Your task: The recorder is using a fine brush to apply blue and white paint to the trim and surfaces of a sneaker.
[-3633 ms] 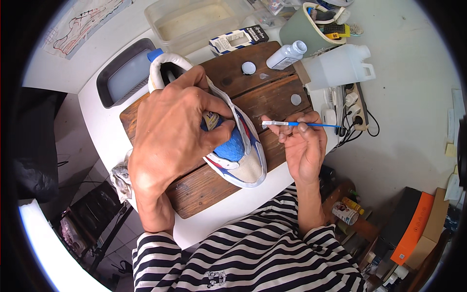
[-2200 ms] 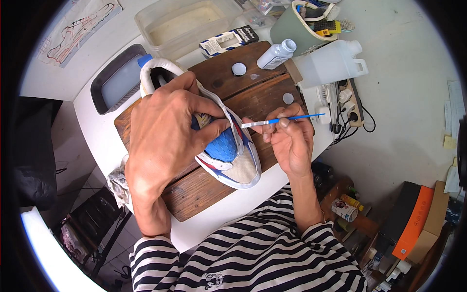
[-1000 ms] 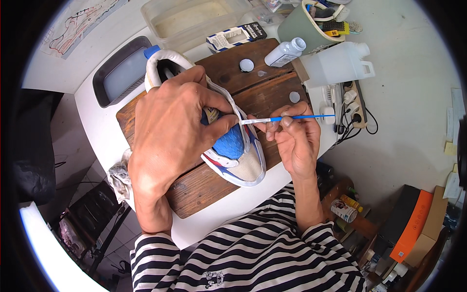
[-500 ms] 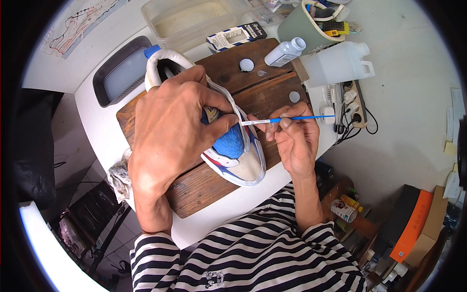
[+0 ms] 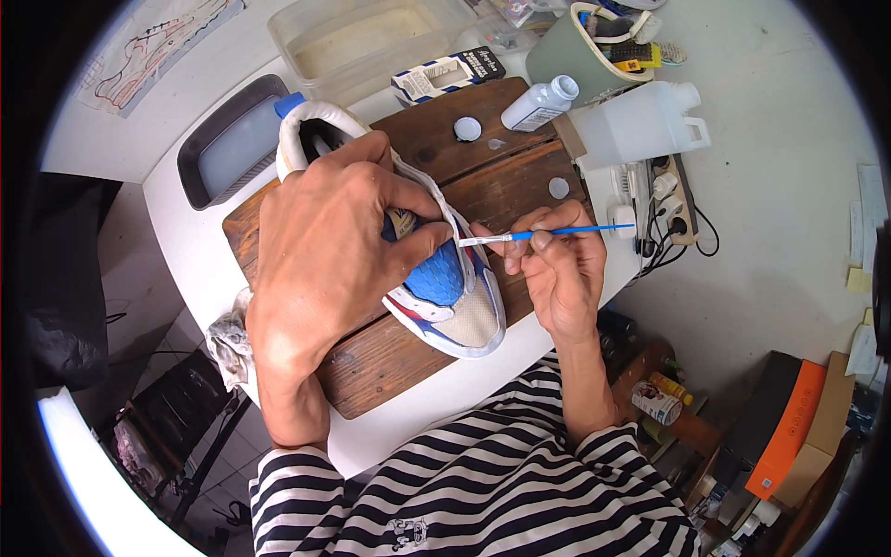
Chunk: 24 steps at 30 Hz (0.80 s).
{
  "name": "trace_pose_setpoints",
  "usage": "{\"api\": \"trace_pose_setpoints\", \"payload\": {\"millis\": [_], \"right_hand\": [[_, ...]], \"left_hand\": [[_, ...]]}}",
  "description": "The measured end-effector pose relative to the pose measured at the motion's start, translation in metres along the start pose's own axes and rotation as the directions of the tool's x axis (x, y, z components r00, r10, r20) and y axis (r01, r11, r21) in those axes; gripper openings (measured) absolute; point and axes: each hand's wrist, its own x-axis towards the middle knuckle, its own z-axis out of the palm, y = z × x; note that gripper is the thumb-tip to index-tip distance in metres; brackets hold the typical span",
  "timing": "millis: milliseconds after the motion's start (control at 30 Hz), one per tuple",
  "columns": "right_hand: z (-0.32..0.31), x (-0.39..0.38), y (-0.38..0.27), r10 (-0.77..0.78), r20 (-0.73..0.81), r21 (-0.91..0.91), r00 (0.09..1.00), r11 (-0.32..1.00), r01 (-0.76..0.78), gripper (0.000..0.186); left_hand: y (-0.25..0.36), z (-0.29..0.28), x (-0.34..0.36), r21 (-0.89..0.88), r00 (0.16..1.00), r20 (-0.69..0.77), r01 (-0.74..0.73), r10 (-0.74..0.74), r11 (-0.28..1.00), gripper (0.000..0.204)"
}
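Observation:
A white, blue and red sneaker (image 5: 471,327) rests on a dark wooden board (image 5: 371,371), its toe pointing toward me. My left hand (image 5: 325,251) lies over the shoe's middle, thumb and fingers closed on the edge of its upper by the lace opening. Part of the shoe is hidden under that hand. Between the fingertips of my right hand (image 5: 561,269) is a slim blue-handled paintbrush (image 5: 566,230), held almost level. Its pale bristle tip touches or nearly touches the upper's edge, close to my left thumb.
Beyond the shoe stand an uncapped paint bottle (image 5: 540,104), a round cap (image 5: 467,128) and a small carton (image 5: 447,74). A grey tray (image 5: 193,167) and a clear plastic tub (image 5: 297,56) sit behind. On the right are a translucent jug (image 5: 640,125), a tool bucket (image 5: 566,56) and a power strip (image 5: 682,200).
The brush tip has shifted slightly down along the shoe's edge, and my right hand has moved a little with it. My left hand keeps its hold on the sneaker.

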Motion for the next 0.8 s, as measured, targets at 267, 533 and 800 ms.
{"api": "trace_pose_setpoints", "payload": {"millis": [267, 533, 800], "right_hand": [[0.0019, 0.0037, 0.0013, -0.049, 0.036, 0.011, 0.998, 0.999, 0.048, 0.012], [-0.0005, -0.0020, 0.0043, -0.036, -0.007, 0.035, 0.999, 0.999, 0.037, 0.014], [0.0027, -0.0040, 0.0032, -0.017, 0.002, 0.063, 1.000, 0.998, 0.017, 0.012]], "left_hand": [[0.0029, -0.0043, 0.0020, 0.001, 1.000, -0.001, 0.010, -0.010, 1.000, 0.024], [0.0054, -0.0057, 0.0009, 0.017, 1.000, -0.024, 0.011, -0.010, 1.000, 0.026], [0.0085, -0.0061, 0.0006, 0.036, 1.000, 0.006, 0.024, -0.024, 0.999, 0.024]]}}
